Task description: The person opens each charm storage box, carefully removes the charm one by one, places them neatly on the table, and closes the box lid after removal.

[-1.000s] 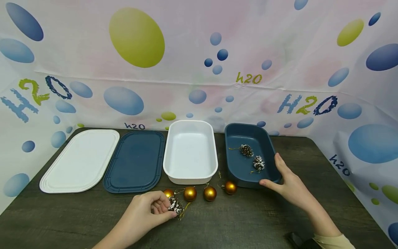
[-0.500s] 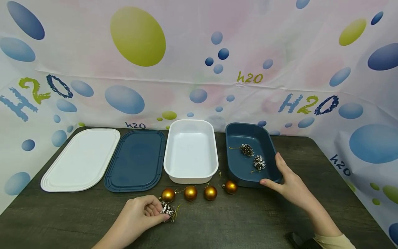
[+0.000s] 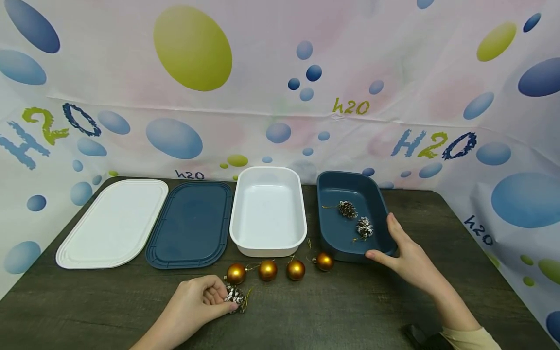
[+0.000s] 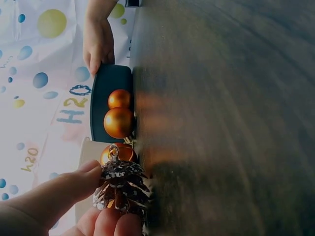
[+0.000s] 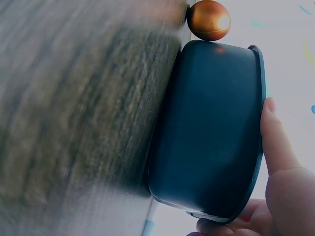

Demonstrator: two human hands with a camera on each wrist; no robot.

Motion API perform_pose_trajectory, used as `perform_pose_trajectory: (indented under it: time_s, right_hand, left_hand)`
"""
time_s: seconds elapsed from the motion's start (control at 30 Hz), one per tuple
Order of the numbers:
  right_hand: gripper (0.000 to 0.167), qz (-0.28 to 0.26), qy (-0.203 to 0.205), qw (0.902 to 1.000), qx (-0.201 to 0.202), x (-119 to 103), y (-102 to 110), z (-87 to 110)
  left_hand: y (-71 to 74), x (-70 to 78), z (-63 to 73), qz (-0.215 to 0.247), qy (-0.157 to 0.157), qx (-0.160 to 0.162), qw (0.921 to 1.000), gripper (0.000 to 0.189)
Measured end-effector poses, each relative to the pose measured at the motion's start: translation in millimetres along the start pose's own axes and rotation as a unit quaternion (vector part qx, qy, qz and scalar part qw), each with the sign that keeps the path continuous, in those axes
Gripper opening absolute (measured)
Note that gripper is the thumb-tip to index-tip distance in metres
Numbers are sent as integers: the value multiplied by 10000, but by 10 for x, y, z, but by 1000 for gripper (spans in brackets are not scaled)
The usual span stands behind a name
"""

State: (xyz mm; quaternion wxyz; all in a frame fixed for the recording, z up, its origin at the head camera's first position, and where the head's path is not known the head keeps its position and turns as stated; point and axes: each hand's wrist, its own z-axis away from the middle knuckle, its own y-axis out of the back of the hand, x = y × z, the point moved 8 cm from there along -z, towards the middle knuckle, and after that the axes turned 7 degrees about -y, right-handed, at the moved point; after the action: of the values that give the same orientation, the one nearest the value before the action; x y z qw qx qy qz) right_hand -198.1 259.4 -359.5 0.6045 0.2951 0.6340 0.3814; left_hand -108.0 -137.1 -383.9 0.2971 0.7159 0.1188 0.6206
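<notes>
Presumably for a light hold, the left hand pinches a pine cone between thumb and fingers, just beside the golden balls; the right hand grips the blue tub by its near right corner, probably to steady it.

Four gold balls obstruct low passage to the white tray; rightward of the left hand, the nearer tabletop lies free

White-flecked brown pinecone, dark-blue tub
</notes>
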Motion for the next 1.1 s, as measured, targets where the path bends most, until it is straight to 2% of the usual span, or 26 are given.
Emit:
perform_pose_trajectory:
  time_s: [0.47,0.77,1.1]
  right_hand:
    - [107,16,19,10000,-7,-13,8,6]
    - [107,41,-33,10000,-52,-5,5,-7]
    - [108,34,-76,9999,-96,-3,11,-12]
  left_hand:
    - [-19,12,-9,-132,-167,47,9998,33]
    - [-15,26,-13,-276,-162,119,9994,35]
    - [26,110,-22,-934,-228,284,9950,36]
